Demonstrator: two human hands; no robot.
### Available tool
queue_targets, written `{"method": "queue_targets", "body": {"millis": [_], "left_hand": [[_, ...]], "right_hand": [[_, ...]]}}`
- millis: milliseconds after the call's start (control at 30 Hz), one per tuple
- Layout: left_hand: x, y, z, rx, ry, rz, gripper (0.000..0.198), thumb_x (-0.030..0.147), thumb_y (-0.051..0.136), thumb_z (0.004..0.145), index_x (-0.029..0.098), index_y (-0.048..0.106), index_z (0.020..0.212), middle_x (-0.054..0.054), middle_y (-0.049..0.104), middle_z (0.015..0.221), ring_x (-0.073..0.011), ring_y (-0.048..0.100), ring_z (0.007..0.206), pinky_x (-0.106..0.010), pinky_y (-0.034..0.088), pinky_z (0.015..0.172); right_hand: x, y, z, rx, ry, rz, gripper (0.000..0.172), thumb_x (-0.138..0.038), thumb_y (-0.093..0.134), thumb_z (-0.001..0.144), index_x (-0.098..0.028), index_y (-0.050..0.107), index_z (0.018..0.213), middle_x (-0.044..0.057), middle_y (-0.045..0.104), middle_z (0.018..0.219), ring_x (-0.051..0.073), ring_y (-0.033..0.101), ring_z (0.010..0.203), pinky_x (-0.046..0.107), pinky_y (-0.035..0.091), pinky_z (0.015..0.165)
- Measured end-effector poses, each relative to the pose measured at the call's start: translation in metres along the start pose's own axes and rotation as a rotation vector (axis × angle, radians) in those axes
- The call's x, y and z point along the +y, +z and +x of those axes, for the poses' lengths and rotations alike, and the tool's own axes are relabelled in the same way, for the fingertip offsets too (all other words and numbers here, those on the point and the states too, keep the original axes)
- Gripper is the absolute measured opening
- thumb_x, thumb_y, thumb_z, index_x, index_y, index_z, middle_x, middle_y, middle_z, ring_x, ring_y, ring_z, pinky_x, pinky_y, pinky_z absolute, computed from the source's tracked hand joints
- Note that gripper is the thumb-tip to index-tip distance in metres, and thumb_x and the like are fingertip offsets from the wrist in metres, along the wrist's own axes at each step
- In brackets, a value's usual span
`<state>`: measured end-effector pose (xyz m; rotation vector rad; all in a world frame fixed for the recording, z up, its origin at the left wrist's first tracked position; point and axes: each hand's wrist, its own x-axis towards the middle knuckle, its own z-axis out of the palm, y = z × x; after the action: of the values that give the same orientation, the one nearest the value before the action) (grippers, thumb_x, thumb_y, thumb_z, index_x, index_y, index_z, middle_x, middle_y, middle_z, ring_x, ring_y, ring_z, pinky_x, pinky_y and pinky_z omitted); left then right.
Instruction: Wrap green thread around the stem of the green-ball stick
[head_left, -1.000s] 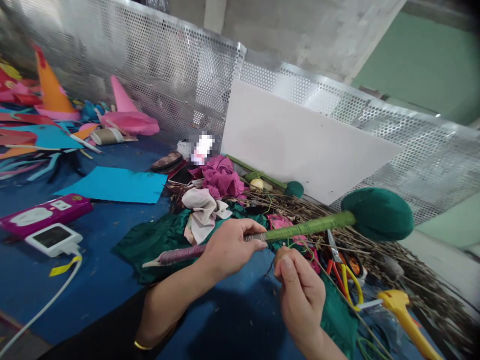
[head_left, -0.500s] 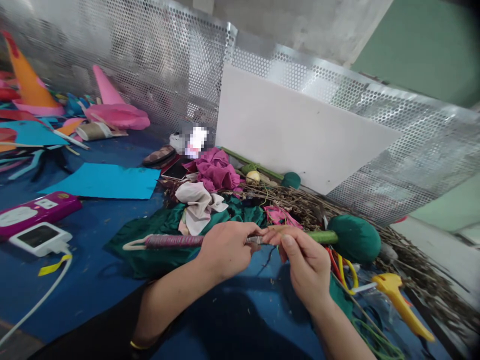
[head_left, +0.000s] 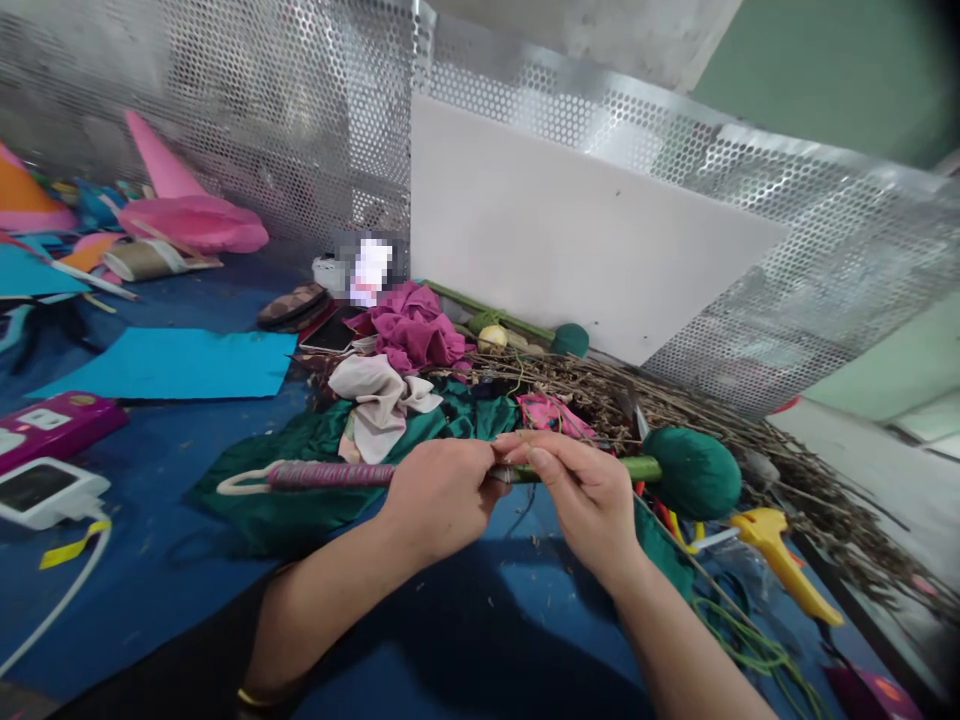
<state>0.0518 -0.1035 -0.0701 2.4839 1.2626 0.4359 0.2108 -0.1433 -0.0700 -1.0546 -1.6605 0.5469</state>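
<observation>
Centrally, toward the near edge of the blue table [head_left: 150, 580], the wrapped stick [head_left: 330, 474] is held level above green cloth [head_left: 300, 500]. The left hand [head_left: 442, 495] is closed round its middle; the right hand [head_left: 581, 490] pinches the shaft just beside it. It looks light and stiff, with a soft padded green head [head_left: 694, 472] at the right; the shaft gives the surest hold.

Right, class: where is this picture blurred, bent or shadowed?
Head view: a pixelated patch hides something before the perforated metal screen, which smears soft toward the right; the top-right corner darkens; the arms cast a soft shadow on the blue table; the left hand and right hand on the green-headed wrapped stick are sharp.
</observation>
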Motion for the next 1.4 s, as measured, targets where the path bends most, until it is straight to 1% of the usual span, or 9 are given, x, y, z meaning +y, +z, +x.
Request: {"method": "queue_targets", "body": {"millis": [100, 267, 400, 533, 700, 867, 1000, 1100, 1400], "left_hand": [[-0.002, -0.005, 0.002, -0.011, -0.001, -0.132, 0.017, 0.027, 0.052, 0.083, 0.023, 0.069, 0.083, -0.001, 0.070, 0.072, -0.0214, 0.065, 0.069, -0.027, 0.036, 0.057], [-0.006, -0.007, 0.004, -0.064, -0.003, -0.319, 0.015, 0.029, 0.055, 0.080, 0.023, 0.068, 0.074, 0.002, 0.064, 0.067, -0.0166, 0.059, 0.064, -0.024, 0.034, 0.055], [-0.005, -0.007, 0.004, -0.086, -0.039, -0.303, 0.014, 0.028, 0.058, 0.078, 0.024, 0.071, 0.081, 0.002, 0.068, 0.071, -0.0184, 0.063, 0.067, -0.026, 0.036, 0.056], [-0.001, -0.005, 0.002, -0.066, -0.074, -0.247, 0.024, 0.026, 0.060, 0.077, 0.029, 0.073, 0.096, 0.001, 0.076, 0.084, -0.0233, 0.069, 0.081, -0.029, 0.042, 0.063], [0.002, 0.001, -0.001, -0.018, 0.056, -0.089, 0.028, 0.022, 0.058, 0.079, 0.027, 0.072, 0.102, -0.001, 0.077, 0.094, -0.0271, 0.070, 0.091, -0.034, 0.047, 0.072], [0.003, 0.009, -0.003, 0.054, 0.233, 0.104, 0.020, 0.020, 0.050, 0.085, 0.022, 0.068, 0.093, -0.002, 0.075, 0.087, -0.0252, 0.070, 0.081, -0.033, 0.047, 0.064], [0.000, 0.016, -0.004, 0.152, 0.325, 0.159, 0.024, 0.019, 0.048, 0.088, 0.022, 0.062, 0.106, -0.001, 0.073, 0.084, -0.0221, 0.069, 0.075, -0.032, 0.045, 0.060], [-0.002, 0.019, -0.003, 0.215, 0.399, 0.230, 0.029, 0.015, 0.048, 0.087, 0.022, 0.058, 0.114, 0.001, 0.071, 0.079, -0.0209, 0.066, 0.068, -0.032, 0.041, 0.056], [-0.004, 0.017, -0.003, 0.236, 0.500, 0.298, 0.025, 0.012, 0.052, 0.084, 0.022, 0.064, 0.103, 0.002, 0.072, 0.086, -0.0204, 0.064, 0.069, -0.034, 0.042, 0.056]], "right_hand": [[-0.002, -0.001, -0.002, -0.023, -0.061, 0.009, 0.020, -0.019, 0.054, 0.093, -0.023, 0.073, 0.088, 0.005, 0.076, 0.098, 0.021, 0.071, 0.095, 0.034, 0.056, 0.085], [-0.007, -0.001, -0.002, -0.064, -0.136, 0.020, 0.022, -0.017, 0.054, 0.093, -0.023, 0.074, 0.091, 0.005, 0.076, 0.098, 0.021, 0.071, 0.095, 0.035, 0.056, 0.086], [-0.007, -0.001, -0.001, -0.019, -0.094, -0.002, 0.020, -0.019, 0.054, 0.093, -0.022, 0.074, 0.087, 0.005, 0.076, 0.096, 0.021, 0.071, 0.094, 0.034, 0.056, 0.086], [-0.002, -0.004, 0.001, 0.051, 0.015, -0.089, 0.021, -0.025, 0.055, 0.093, -0.021, 0.073, 0.085, 0.005, 0.077, 0.094, 0.020, 0.072, 0.089, 0.031, 0.058, 0.080], [0.005, -0.006, 0.007, 0.038, 0.152, -0.168, 0.023, -0.029, 0.055, 0.092, -0.021, 0.074, 0.084, 0.005, 0.077, 0.094, 0.021, 0.072, 0.087, 0.029, 0.057, 0.076], [0.008, -0.008, 0.012, 0.024, 0.316, -0.137, 0.024, -0.031, 0.057, 0.088, -0.020, 0.076, 0.078, 0.004, 0.077, 0.085, 0.022, 0.072, 0.082, 0.032, 0.055, 0.075], [0.009, -0.010, 0.014, 0.039, 0.426, -0.052, 0.026, -0.034, 0.059, 0.086, -0.018, 0.075, 0.072, 0.005, 0.076, 0.078, 0.021, 0.070, 0.079, 0.032, 0.054, 0.075], [0.010, -0.011, 0.015, 0.043, 0.441, -0.032, 0.027, -0.035, 0.060, 0.085, -0.018, 0.074, 0.071, 0.005, 0.076, 0.077, 0.021, 0.070, 0.078, 0.033, 0.053, 0.076], [0.017, -0.009, 0.015, 0.046, 0.446, -0.028, 0.027, -0.037, 0.060, 0.085, -0.018, 0.074, 0.072, 0.006, 0.076, 0.077, 0.022, 0.070, 0.077, 0.034, 0.053, 0.076]]}}
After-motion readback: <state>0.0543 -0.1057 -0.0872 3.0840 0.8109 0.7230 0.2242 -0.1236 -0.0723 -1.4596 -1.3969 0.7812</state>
